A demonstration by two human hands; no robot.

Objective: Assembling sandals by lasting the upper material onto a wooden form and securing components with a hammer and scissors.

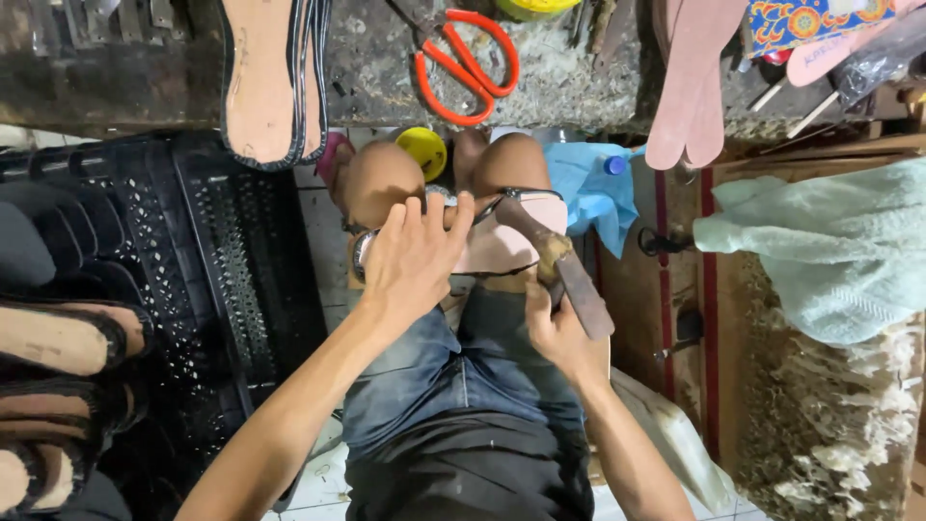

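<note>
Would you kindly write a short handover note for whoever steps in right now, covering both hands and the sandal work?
Left hand: pressed flat on the sandal, steadying it on the person's knees.
Right hand: gripping the hammer, its head resting on the pink insole near the strap.
Nearby: orange scissors and loose soles on the bench ahead; finished-looking shoes in the black crate on the left.
Done: strap sits on this sandal.
Left: hammering appears under way; how far along cannot be told.
</note>
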